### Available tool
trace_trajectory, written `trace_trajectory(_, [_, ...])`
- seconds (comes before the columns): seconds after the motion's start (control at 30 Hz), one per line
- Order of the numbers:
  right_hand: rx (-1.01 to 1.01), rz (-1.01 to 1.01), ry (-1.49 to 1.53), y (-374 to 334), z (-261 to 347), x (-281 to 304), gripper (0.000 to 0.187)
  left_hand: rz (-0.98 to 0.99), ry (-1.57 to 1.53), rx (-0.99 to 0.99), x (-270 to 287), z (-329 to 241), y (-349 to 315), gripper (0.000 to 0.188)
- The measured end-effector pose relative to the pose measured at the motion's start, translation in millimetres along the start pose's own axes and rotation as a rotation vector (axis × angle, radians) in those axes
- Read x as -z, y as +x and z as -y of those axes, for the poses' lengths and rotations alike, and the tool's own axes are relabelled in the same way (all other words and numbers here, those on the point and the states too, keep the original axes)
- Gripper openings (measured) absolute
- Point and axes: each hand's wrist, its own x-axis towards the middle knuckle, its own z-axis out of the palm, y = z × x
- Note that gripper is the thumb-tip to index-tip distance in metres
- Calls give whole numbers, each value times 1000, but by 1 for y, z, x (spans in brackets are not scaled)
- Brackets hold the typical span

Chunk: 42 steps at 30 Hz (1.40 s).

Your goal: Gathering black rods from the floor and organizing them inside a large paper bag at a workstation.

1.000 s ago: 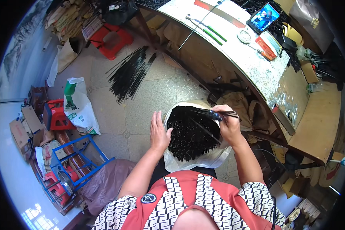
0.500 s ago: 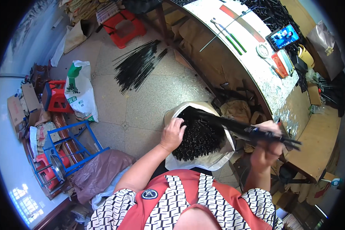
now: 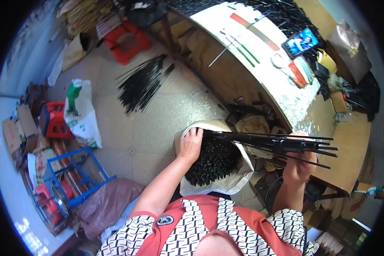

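The hands are apart. The right hand [image 3: 300, 162] is closed around a bundle of thin black rods [image 3: 260, 141], held slanting over the sack, with several rod ends sticking out beyond the grip. The left hand [image 3: 190, 145] has its fingers bent over the left rim of a pale sack [image 3: 239, 181], near the bundle's other end; whether they pinch cloth or rods cannot be told.

The sack stands open in front of the person, packed with upright black rods [image 3: 212, 164] showing their tips. The work looks partway: one bundle is in hand, the sack is well filled, and a loose fan of black rods [image 3: 141, 89] lies apart on the tiled floor [image 3: 158, 123]. Whether rods are being added or drawn out is unclear.

Farther out, the white surface [image 3: 292, 100] carries a lit phone [image 3: 301, 42] and green-handled tools [image 3: 247, 55]. A red plastic stool [image 3: 130, 41] and a blue metal frame [image 3: 55, 161] stand to the left.
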Motion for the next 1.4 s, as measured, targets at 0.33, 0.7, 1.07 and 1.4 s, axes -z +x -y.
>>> trace_trajectory(0.33, [146, 38, 26, 27, 14, 12, 17, -74, 27, -282, 15, 2, 11, 31])
trace_trajectory(0.7, [-16, -125, 66, 34, 24, 14, 11, -157, -233, -275, 21, 9, 10, 23])
trace_trajectory(1.07, [134, 211, -123, 66, 12, -8, 20, -300, -401, -225, 68, 11, 24, 14])
trace_trajectory(1.4, [-79, -57, -81, 64, 24, 0, 22, -182, -318, -395, 49, 16, 15, 16])
